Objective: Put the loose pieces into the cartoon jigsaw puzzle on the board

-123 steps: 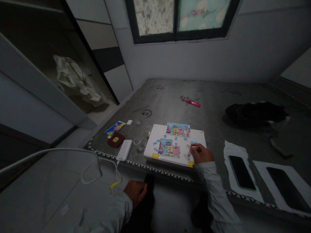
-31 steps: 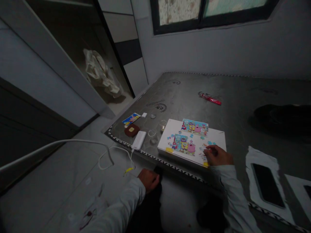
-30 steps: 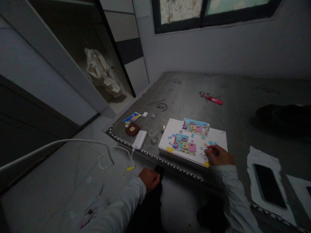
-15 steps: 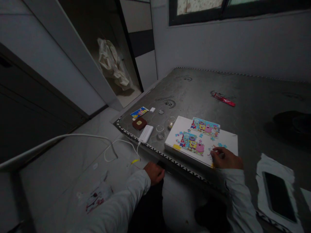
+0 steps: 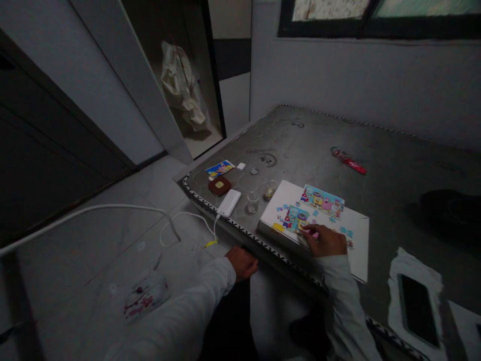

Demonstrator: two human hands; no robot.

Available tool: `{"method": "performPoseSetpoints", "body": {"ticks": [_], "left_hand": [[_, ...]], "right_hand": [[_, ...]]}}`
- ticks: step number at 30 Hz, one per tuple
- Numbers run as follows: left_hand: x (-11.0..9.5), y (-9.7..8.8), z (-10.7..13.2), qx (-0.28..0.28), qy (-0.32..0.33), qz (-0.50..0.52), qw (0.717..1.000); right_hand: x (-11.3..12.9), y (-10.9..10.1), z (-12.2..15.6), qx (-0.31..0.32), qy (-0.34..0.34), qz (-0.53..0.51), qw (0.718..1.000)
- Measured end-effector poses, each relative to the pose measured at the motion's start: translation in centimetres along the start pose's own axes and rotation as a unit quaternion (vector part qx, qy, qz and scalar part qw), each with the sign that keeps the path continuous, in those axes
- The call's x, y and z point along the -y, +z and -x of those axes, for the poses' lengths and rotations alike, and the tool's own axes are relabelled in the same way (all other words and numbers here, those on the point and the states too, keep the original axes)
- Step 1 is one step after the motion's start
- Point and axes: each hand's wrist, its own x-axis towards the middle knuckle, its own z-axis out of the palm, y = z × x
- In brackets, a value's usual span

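A partly joined jigsaw puzzle (image 5: 295,218) with cartoon figures lies on a white box (image 5: 274,200), loose pieces (image 5: 346,231) scattered around it. My right hand (image 5: 326,241) is over the puzzle's right side, thumb and fingertips pinched at its pink part on a puzzle piece that they mostly cover. Just behind the puzzle, a picture card (image 5: 323,200) with similar figures lies on the box. Off the table's near edge, my left hand (image 5: 242,263) rests by my leg, its fingers curled in a loose fist with nothing visible in them.
Left of the box stand two small clear cups (image 5: 253,202), near a white power bank (image 5: 229,203) with a cable, a brown case (image 5: 220,186) and a blue card (image 5: 220,169). A red packet (image 5: 349,161) lies farther back. At right, a phone (image 5: 419,308) rests on white wrapping.
My right hand has moved left across the box, from the loose pieces to the joined puzzle. My left hand stays by my leg. The view has shifted slightly.
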Motion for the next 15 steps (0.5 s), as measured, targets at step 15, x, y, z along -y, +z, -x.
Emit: {"method": "performPoseSetpoints", "body": {"ticks": [15], "left_hand": [[0.2, -0.2, 0.3, -0.045, 0.006, 0.019, 0.999]], "right_hand": [[6.0, 3.7, -9.6, 0.113, 0.009, 0.094, 0.989]]}}
